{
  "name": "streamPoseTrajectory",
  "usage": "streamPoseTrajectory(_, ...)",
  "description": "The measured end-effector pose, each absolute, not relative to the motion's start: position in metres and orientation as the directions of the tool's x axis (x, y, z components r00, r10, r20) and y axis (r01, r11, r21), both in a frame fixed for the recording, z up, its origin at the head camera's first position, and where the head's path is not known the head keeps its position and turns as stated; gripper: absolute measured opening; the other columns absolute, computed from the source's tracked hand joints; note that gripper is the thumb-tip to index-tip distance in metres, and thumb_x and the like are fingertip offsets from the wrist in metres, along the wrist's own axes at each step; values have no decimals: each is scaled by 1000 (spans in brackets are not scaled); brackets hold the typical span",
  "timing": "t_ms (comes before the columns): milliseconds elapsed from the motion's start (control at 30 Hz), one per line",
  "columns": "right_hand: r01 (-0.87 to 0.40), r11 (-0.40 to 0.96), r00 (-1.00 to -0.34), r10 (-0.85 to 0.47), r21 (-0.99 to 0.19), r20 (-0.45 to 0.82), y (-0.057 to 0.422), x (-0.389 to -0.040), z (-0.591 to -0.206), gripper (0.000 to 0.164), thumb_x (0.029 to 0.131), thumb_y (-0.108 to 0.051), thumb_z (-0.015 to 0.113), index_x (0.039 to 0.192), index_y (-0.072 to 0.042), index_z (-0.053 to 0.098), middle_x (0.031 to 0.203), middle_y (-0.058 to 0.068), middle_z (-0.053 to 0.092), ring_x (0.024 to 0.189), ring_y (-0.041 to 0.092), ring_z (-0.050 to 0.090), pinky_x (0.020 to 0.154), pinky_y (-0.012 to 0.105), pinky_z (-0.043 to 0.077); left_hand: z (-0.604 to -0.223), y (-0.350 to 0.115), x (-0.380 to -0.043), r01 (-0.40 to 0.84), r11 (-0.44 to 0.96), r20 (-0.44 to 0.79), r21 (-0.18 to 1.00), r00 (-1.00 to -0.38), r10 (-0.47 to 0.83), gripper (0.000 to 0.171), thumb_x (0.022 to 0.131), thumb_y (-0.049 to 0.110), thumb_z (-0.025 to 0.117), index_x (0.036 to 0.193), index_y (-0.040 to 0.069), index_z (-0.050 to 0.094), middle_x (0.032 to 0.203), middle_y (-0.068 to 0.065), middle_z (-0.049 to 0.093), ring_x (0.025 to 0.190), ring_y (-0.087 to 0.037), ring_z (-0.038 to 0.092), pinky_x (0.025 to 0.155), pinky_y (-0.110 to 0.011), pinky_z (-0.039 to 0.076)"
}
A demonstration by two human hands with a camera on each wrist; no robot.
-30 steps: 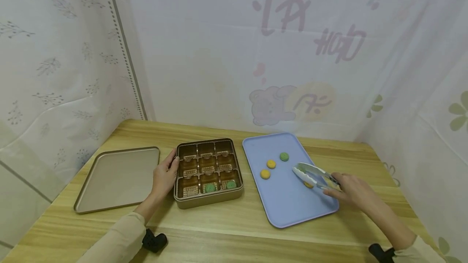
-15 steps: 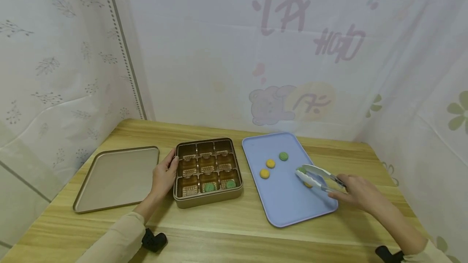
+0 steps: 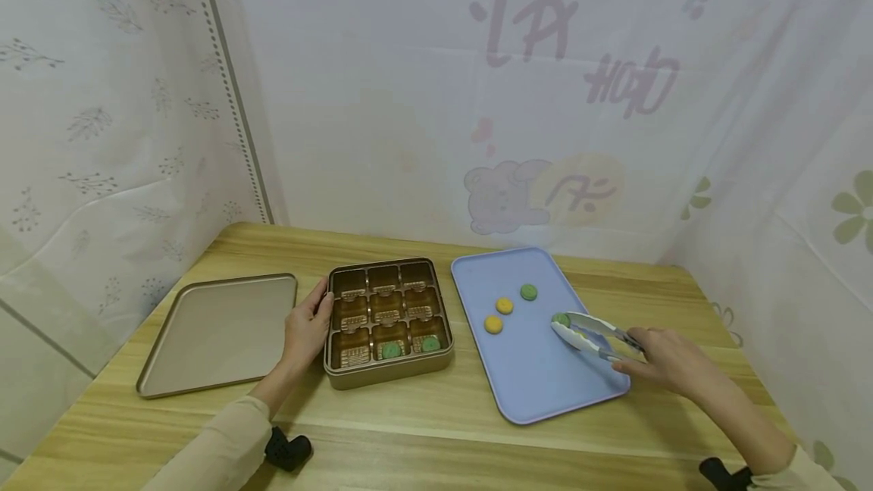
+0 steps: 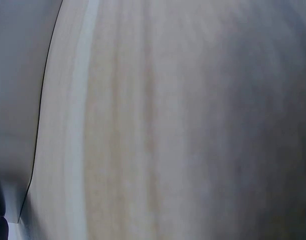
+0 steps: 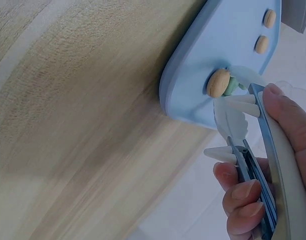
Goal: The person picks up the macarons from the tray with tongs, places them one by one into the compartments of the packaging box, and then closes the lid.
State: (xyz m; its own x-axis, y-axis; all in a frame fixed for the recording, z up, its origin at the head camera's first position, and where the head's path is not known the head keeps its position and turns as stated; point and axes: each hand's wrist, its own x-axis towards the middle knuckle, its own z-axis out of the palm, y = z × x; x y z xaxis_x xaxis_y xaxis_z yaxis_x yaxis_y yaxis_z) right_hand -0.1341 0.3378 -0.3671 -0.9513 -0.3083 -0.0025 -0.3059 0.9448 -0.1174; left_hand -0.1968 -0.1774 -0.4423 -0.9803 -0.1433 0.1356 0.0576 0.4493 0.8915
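My right hand (image 3: 671,358) grips metal tongs (image 3: 593,328) with pale scalloped tips over the blue tray (image 3: 532,392). The tips stand on either side of a green macaron (image 3: 561,320); whether they pinch it is unclear. Just beside it is a yellow macaron (image 5: 218,83), mostly covered by the tongs in the head view. Two yellow macarons (image 3: 504,305) and another green macaron (image 3: 528,292) lie farther back. My left hand (image 3: 305,330) rests along the left side of a gold box (image 3: 389,376) with a divided insert. Two green macarons (image 3: 391,350) sit in its front middle and front right compartments.
A flat gold lid (image 3: 218,339) lies on the wooden table (image 3: 402,438) left of the box. The tray is a short way right of the box. Patterned cloth (image 3: 382,97) hangs behind and at both sides.
The tongs have shifted slightly right, and their tips now flank the green macaron. The right hand moved with them. Left hand, box and lid look the same.
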Motion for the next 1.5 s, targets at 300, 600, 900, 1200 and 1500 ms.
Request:
streamPoseTrajectory(300,-319,940,-948,-319,-125,23,336,-133,-368,39,76,-39,75,86,-4,61,63,-6,44,55,7,37,47,20,27,-443,-178,-197,65,457,149,887,-978,-149,47,102,20,41,144,-1,34,146,-18,36,134,-35,35,108,-47,34)
streamPoseTrajectory(600,-315,932,-949,-313,-177,41,327,-140,-364,41,79,-37,74,94,0,62,64,-5,44,55,7,37,46,20,28,-443,-178,-197,82,468,166,880,-976,-141,47,102,18,40,144,-2,33,146,-19,37,134,-36,36,108,-47,33)
streamPoseTrajectory(900,-302,935,-953,-302,-186,32,289,-153,-355,44,81,-45,69,98,-6,62,70,-4,50,60,10,43,49,24,33,-443,-180,-197,69,458,149,886,-979,-142,48,103,21,40,145,0,33,147,-18,35,135,-35,34,109,-47,33)
streamPoseTrajectory(1200,-432,884,-902,-417,-182,114,235,-172,-354,52,80,-46,71,108,-3,61,76,3,61,59,8,48,48,21,38,-442,-178,-197,59,461,147,886,-977,-158,47,102,19,42,144,1,35,146,-17,37,134,-34,36,109,-45,33)
streamPoseTrajectory(1500,-544,817,-837,-512,-192,195,192,-179,-356,38,79,-41,73,93,-9,61,69,-4,51,57,7,41,48,19,34,-444,-176,-194,140,441,233,886,-959,-163,50,101,29,42,142,0,40,142,-21,41,131,-38,39,107,-47,35)
